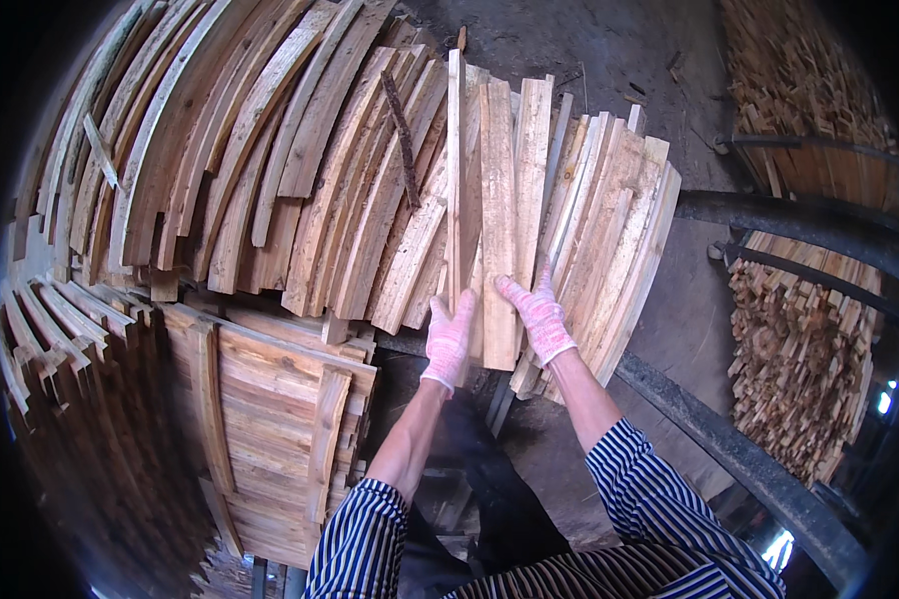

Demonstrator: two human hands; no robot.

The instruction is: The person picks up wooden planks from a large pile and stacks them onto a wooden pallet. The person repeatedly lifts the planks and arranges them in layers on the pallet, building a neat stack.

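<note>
Both my hands wear pink-and-white knitted gloves. My left hand (449, 336) is closed around the near end of a narrow wooden board (456, 170), which appears turned on its edge. To its right lies a wider, pale wooden board (498, 215). The thumb of my right hand (537, 317) rests on that wider board, and its fingers reach over the neighbouring wooden board (532, 150). My fingers' undersides are hidden. More loose boards (609, 230) fan out right of my right hand, their near ends uneven.
A long row of stacked boards (240, 130) fills the left and far side, with a dark bark strip (401, 140) on it. A slatted wood stack (265, 429) stands lower left. Dark metal beams (739, 459) cross at right, beside more wood piles (799, 359).
</note>
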